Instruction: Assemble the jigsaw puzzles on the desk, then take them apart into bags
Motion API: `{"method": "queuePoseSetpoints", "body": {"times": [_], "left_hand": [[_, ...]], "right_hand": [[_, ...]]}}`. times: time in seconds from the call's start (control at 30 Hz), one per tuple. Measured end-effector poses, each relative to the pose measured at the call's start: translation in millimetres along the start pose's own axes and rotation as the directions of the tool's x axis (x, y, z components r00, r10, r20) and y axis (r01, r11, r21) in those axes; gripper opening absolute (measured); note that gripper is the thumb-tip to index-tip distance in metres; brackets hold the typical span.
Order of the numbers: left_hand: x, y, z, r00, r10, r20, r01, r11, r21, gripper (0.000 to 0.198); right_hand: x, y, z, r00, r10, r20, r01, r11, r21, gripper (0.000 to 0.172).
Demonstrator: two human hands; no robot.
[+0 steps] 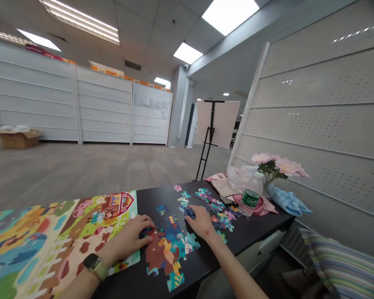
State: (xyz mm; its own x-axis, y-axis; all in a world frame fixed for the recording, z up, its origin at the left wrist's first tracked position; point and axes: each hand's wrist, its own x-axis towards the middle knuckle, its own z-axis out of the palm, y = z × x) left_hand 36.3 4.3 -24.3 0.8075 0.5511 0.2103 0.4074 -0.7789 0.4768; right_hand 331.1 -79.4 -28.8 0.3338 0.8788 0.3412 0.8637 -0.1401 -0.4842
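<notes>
Lying by the front edge of the black tabletop point(157, 203), one ragged, multicoloured jigsaw section point(165, 253) sits between the left hand point(126, 241) and the right hand point(201, 222). Fingers point(145, 222) of each hand curl over one of two dark blue pieces point(188, 212); whether they grip, I cannot tell. Bare black surface stays open beyond the section, before one loose heap of pieces point(218, 211).

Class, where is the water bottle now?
In the head view, the water bottle stands at right on the black desk, between loose puzzle pieces and the pink flowers.
</notes>
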Motion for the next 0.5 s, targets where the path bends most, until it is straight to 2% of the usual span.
{"method": "queuePoseSetpoints", "body": {"times": [0.13, 0.23, 0.37, 0.5], "left_hand": [[0, -3, 1.8, 1.0, 0.002, 0.001, -0.002, 1.0, -0.001, 0.027], [0, -7, 2.9, 1.0, -0.005, 0.015, 0.005, 1.0, -0.005, 0.028], [1, -7, 2.4, 1.0, 0.012, 0.012, -0.012, 1.0, -0.007, 0.028], [2, -5, 1.2, 1.0, -0.012, 0.024, 0.012, 1.0, 0.005, 0.026]], "right_hand": [[-2, -19, 17, 1.0, -0.015, -0.006, 0.014, 0.998, -0.054, 0.022], [-2, -14, 10, 0.999, -0.025, -0.034, 0.023, 0.998, -0.05, 0.024], [-7, 29, -25, 0.996, 0.013, -0.088, -0.015, 1.0, -0.023, 0.032], [-32, 86, -62, 0.977, 0.122, -0.177, -0.123, 0.992, 0.001, 0.033]]}}
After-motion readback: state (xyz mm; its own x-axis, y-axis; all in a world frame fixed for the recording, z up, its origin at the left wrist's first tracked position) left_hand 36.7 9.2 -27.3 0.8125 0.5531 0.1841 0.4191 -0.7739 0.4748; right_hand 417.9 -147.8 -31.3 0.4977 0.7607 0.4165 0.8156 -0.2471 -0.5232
